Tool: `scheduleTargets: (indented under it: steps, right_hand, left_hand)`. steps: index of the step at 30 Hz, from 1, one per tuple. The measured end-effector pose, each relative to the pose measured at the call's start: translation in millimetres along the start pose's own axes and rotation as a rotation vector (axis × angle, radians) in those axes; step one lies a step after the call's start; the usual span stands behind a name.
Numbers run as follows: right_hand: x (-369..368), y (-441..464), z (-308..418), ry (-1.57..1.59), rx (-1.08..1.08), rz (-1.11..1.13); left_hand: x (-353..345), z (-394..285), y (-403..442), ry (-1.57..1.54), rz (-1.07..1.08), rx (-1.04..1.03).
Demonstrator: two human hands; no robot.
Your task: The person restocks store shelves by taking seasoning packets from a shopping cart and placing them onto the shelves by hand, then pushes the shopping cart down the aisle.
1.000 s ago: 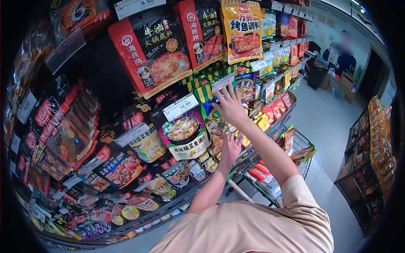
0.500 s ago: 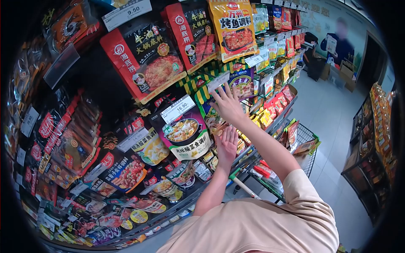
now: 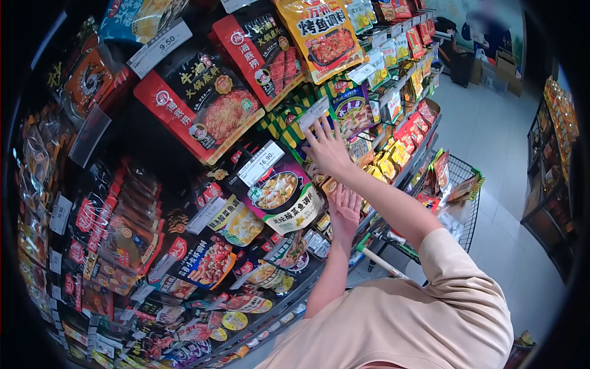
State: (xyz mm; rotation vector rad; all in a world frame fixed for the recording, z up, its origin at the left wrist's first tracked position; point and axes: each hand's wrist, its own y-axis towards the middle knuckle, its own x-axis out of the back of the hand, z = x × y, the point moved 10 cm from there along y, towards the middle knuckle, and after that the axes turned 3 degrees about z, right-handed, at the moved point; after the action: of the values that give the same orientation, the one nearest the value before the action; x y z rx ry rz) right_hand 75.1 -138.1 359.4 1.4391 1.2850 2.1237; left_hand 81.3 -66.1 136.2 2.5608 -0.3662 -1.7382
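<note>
My right hand point(image 3: 327, 147) reaches up to the rack with its back toward me and its fingers spread. Its fingertips are at a green-and-yellow striped packet point(image 3: 296, 134), just below a white price tag point(image 3: 314, 113). Lower down, my left hand point(image 3: 345, 212) is palm up with fingers stretched out, near the packets under my right wrist. No item shows in either hand, and whether the left fingers touch a packet is hard to tell. Beside them hangs a purple-and-white pickled-fish seasoning pouch point(image 3: 289, 198). A purple pouch point(image 3: 353, 111) hangs to the right.
Red-and-black hotpot base pouches point(image 3: 209, 114) and a yellow grilled-fish seasoning pouch point(image 3: 322, 37) hang above. A wire shopping cart point(image 3: 461, 200) with packets stands at the right. Further off are another shelf point(image 3: 553, 184), cardboard boxes point(image 3: 507, 67) and a person point(image 3: 485, 34).
The view has shifted, so the rack's left part and the cart sit further right. Both hands stay close to the same packets, the left fingers now nearer my right wrist.
</note>
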Motion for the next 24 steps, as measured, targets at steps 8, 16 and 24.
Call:
scheduleTargets:
  steps: [8,16,24]
  right_hand:
    - [0.3,-13.6,-6.9,0.027,-0.034,0.071]
    - [12.2,-89.9,-80.7,-0.024,-0.186,0.120]
    - [1.8,-377.0,-224.8,-0.092,-0.738,0.338]
  left_hand:
    - [5.0,34.9,-19.2,0.101,-0.026,0.161]
    - [27.1,66.9,-31.7,0.215,-0.048,0.374]
    - [98.2,87.3,-43.6,0.490,-0.152,0.442]
